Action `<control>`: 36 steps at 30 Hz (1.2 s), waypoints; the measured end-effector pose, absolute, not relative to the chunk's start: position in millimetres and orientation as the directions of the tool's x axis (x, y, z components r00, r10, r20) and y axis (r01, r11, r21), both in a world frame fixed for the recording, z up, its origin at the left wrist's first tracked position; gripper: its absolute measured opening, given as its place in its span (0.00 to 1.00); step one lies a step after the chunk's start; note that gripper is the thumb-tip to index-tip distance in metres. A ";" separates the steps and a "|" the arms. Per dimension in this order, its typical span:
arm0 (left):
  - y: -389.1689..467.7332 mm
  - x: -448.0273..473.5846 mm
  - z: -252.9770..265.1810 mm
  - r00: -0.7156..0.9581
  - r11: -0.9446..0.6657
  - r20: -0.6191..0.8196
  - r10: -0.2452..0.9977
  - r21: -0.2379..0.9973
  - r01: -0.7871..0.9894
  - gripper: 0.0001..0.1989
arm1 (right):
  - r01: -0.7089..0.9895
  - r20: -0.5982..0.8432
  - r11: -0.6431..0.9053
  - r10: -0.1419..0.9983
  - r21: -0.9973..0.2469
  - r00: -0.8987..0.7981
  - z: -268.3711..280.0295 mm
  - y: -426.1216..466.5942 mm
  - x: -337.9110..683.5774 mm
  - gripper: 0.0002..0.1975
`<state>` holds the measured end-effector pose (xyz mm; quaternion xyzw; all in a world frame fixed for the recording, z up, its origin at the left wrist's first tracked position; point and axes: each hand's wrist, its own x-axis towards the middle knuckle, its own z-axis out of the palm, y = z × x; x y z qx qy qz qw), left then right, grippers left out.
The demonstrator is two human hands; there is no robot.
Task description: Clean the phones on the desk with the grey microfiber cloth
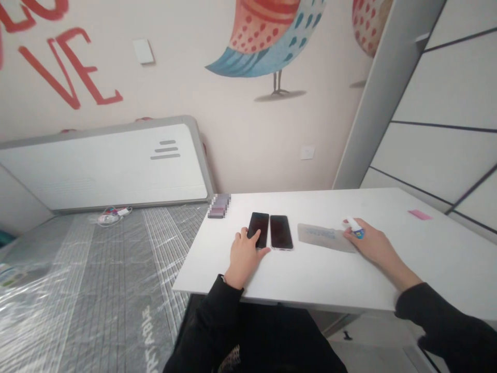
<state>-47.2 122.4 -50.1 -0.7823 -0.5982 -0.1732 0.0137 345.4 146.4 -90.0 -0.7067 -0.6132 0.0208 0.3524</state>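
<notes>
My left hand lies flat and unclenched on the white table, fingertips resting on the near end of the left phone; it presses rather than grips. The right phone lies just beside it, the two long edges touching or nearly so, both screens dark and face up. My right hand is wrapped around a small white bottle with a blue band, its cap pointing left and far, over the right end of a grey cloth or pouch that lies flat, right of the phones

I judge the phones stiff, light and slick on this smooth top, with fragile glass faces, so I would take one by its long side edges rather than the screen. The bottle looks light and rigid, the grey piece soft and thin

Far left on the table a small object is blurred out and I cannot name it. A pink slip sits far right. My palm hides most of the bottle, so its label and fill are unreadable, and whether the grey piece is cloth or packet I cannot tell. A plastic-wrapped mattress lies to the left
</notes>
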 end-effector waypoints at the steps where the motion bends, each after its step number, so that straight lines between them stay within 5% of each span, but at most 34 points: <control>1: 123.2 -45.8 -50.3 0.230 -0.288 0.284 0.931 0.184 0.940 0.29 | 0.830 0.396 0.011 0.882 -0.558 0.255 -88.2 145.9 344.1 0.18; 8: 122.6 -34.2 -43.2 0.296 -0.374 0.335 0.894 0.199 0.906 0.30 | 0.602 0.360 0.119 0.884 -0.789 0.298 -59.8 126.3 324.1 0.22; 16: 135.0 39.3 -23.1 0.655 -0.746 0.365 0.662 0.231 0.625 0.31 | 0.219 0.241 0.213 0.964 -0.952 0.109 -38.3 87.8 314.8 0.28; 22: 172.5 95.4 -29.9 0.798 -0.850 0.297 0.524 0.240 0.468 0.29 | 0.159 0.190 0.181 0.981 -0.971 0.040 -47.4 77.9 316.5 0.26; 27: 192.5 111.1 -34.8 0.791 -0.819 0.225 0.569 0.237 0.522 0.09 | 0.154 0.216 0.193 0.965 -0.969 0.146 -55.9 83.9 323.6 0.26; 36: 182.9 94.8 -15.8 0.793 -0.831 0.246 0.557 0.176 0.528 0.13 | 0.169 0.246 0.203 0.926 -0.964 0.286 -57.0 90.5 337.7 0.27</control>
